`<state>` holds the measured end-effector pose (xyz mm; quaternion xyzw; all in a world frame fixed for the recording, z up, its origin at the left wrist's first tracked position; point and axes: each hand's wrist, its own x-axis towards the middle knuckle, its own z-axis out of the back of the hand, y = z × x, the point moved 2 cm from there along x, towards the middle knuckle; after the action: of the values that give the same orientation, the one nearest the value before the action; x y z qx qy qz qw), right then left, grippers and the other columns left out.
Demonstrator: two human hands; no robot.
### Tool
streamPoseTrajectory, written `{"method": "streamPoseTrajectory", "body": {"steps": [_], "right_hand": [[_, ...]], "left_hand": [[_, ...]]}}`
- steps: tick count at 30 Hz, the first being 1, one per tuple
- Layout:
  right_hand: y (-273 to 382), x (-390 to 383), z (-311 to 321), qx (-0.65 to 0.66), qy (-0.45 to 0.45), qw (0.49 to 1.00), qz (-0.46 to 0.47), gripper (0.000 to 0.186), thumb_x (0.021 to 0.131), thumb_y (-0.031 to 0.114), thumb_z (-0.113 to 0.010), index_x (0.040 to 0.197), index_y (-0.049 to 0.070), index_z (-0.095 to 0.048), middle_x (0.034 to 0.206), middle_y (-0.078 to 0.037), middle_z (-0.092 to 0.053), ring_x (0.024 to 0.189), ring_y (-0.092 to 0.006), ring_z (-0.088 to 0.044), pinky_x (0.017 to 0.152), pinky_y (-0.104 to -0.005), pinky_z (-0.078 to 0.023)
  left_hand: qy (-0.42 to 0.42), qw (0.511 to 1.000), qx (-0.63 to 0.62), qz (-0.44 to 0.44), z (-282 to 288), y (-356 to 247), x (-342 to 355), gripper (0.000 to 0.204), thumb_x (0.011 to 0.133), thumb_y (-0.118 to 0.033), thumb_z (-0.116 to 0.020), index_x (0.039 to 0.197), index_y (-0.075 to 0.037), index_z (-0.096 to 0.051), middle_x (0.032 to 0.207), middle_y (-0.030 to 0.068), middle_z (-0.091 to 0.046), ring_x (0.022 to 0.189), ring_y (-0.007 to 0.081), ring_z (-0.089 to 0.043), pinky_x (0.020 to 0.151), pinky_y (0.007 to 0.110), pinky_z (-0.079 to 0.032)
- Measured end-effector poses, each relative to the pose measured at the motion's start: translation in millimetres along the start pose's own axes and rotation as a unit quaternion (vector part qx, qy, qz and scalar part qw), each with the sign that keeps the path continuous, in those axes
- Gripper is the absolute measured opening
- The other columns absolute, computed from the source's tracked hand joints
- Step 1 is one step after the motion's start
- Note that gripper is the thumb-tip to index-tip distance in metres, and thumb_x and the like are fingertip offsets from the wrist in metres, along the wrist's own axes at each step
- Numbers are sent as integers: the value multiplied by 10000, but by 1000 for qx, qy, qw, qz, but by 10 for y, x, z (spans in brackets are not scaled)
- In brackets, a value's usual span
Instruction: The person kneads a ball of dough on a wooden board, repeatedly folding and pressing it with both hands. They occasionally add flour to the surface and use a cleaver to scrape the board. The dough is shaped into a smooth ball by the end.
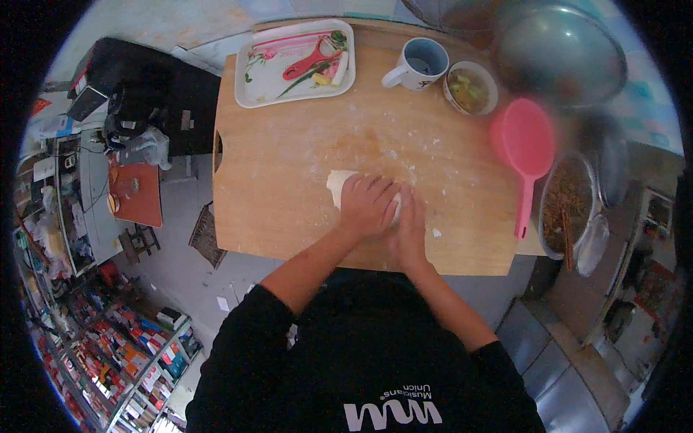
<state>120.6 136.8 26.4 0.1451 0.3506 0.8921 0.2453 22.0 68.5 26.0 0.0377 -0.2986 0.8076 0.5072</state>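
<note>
Black top [390, 339] and sleeves fill the lower middle, nearest the camera, with pale print across the cloth. Beyond it spreads a wooden board [281, 180], dusted with flour. Past the board's far right corner sits a big round metal vessel [556, 50]; at the far left corner lies a white tray [263, 85]. Along the right edge rest a pink scoop [522, 137], handle toward the person, and an oval basin [554, 255] of brown filling. A mug [419, 74] stands upright at the far edge, just beside a small bowl [494, 94]. The left hand [366, 208] lies palm down over the dough [337, 186], its fingers together; the right hand [411, 227] meets its fingertips. Whether either grips, I cannot tell. The dough lies near the board's middle, its visible long axis slanting from far left to near right, one end pointing far left.
</note>
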Motion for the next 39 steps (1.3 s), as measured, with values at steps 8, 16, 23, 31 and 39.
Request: {"method": "streamPoseTrajectory", "body": {"steps": [8, 16, 23, 31, 39], "right_hand": [[-477, 939, -119, -15, 114, 979, -167, 461, 666, 120, -680, 1043, -14, -451, 1066, -235, -518, 980, -392, -497, 808, -435, -404], [-279, 1295, 222, -52, 296, 948, -102, 692, 605, 321, -761, 1149, 21, -456, 1080, -195, -573, 978, -338, -554, 828, -411, -439], [417, 333, 364, -61, 190, 974, 105, 754, 586, 146, -743, 1237, 7, -388, 1203, -210, -457, 1133, -374, -420, 953, -460, -335], [-218, -250, 123, -29, 43, 998, -19, 489, 759, 90, -561, 1208, -11, -394, 1156, -234, -461, 1094, -393, -426, 931, -453, -337], [-596, 931, -12, -105, 155, 978, -93, 366, 806, 101, -516, 1150, -13, -465, 1034, -228, -510, 978, -362, -492, 816, -449, -408]], "left_hand": [[135, 973, 92, 165, -535, 459, 878, 251, 819, -259, -461, 782, -83, -636, 839, 98, -627, 795, 252, -580, 761, 397, -427], [245, 943, 22, 226, -445, 548, 968, 416, 880, -333, -364, 819, -40, -652, 822, 163, -635, 849, 323, -604, 704, 428, -467], [134, 890, -244, 361, 186, -20, 104, 408, 899, -324, -345, 1006, -16, -590, 962, 205, -597, 909, 378, -555, 821, 457, -401], [54, 996, -43, 63, -266, -391, -246, 262, 788, -281, -509, 896, -68, -617, 967, 75, -591, 916, 245, -523, 782, 409, -396], [146, 971, 42, 186, -775, 212, 753, 365, 864, -347, -406, 848, -80, -654, 825, 129, -627, 791, 295, -578, 701, 434, -431]]}}
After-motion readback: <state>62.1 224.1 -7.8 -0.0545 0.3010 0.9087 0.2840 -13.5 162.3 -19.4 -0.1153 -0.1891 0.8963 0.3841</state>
